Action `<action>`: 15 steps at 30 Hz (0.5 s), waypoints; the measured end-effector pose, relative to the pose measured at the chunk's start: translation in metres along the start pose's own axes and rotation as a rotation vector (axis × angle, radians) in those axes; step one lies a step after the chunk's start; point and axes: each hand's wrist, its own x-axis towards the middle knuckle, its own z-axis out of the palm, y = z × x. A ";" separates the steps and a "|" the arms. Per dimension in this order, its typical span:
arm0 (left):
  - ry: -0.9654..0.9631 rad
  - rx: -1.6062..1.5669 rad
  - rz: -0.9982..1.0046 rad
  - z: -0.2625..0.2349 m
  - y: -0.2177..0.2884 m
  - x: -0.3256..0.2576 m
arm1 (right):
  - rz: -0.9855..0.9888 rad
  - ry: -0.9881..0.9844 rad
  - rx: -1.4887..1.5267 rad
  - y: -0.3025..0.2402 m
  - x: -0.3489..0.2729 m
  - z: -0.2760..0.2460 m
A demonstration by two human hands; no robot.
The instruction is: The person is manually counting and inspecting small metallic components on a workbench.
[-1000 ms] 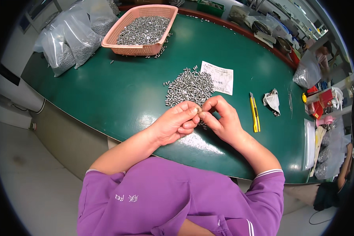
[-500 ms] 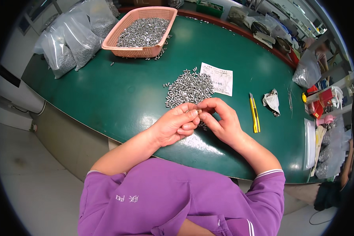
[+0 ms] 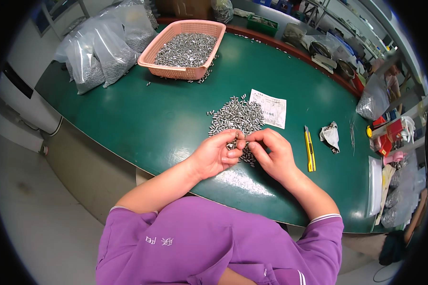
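Over the near side of a heap of small silvery metal cylinders (image 3: 235, 115), my two hands work almost fingertip to fingertip. My left hand (image 3: 215, 156) is closed, thumb against forefinger, with the other fingers curled in; a small metal piece seems to sit there, too small to name. My right hand (image 3: 277, 156) is pinched too, its thumb and forefinger pointing at the left fingertips. What it holds, if anything, is hidden. A printed paper slip (image 3: 273, 109) lies beside the heap, its left edge partly under the cylinders.
A pink plastic basket (image 3: 150, 65) full of similar cylinders stands at the far left, beside filled clear bags (image 3: 88, 71). To the right on the green table (image 3: 142, 118) lie a yellow utility knife (image 3: 310, 151), a crumpled white wrapper (image 3: 330, 137) and thin wires (image 3: 352, 133).
The whole view has shifted a little, so the table sits lower and further right. My fingertips have drawn slightly apart, the right hand coming away from the left.
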 end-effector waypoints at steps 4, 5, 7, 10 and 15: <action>0.057 -0.051 0.080 -0.001 0.004 0.002 | 0.000 -0.148 -0.044 -0.007 -0.003 -0.002; 0.051 -0.066 0.099 -0.001 0.006 0.002 | -0.038 -0.226 -0.065 -0.010 -0.004 -0.003; 0.089 -0.053 0.167 0.000 0.006 0.002 | -0.150 -0.353 -0.059 -0.014 -0.005 -0.002; 0.111 0.039 0.285 -0.002 0.007 0.005 | -0.288 -0.564 0.001 -0.015 -0.016 0.005; 0.141 0.178 0.372 0.008 0.009 0.014 | -0.350 -0.706 0.030 -0.017 -0.027 0.014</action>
